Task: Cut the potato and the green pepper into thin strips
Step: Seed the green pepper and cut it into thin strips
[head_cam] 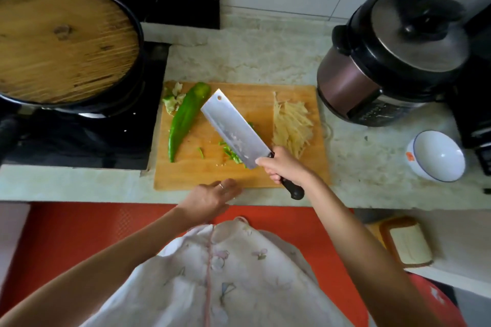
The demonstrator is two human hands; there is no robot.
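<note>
A wooden cutting board lies on the counter. A long piece of green pepper lies along its left side, with pale pepper core scraps at the far left corner. Thin potato strips are piled on the right. A few green pepper strips lie mid-board, partly under the cleaver. My right hand grips the cleaver's black handle, the blade held flat and tilted over the board. My left hand rests with straight fingers at the board's near edge, holding nothing.
A black wok with a wooden lid sits on the stove at left. A pressure cooker stands at the back right, and a white bowl beside it near the front. The counter edge runs just below the board.
</note>
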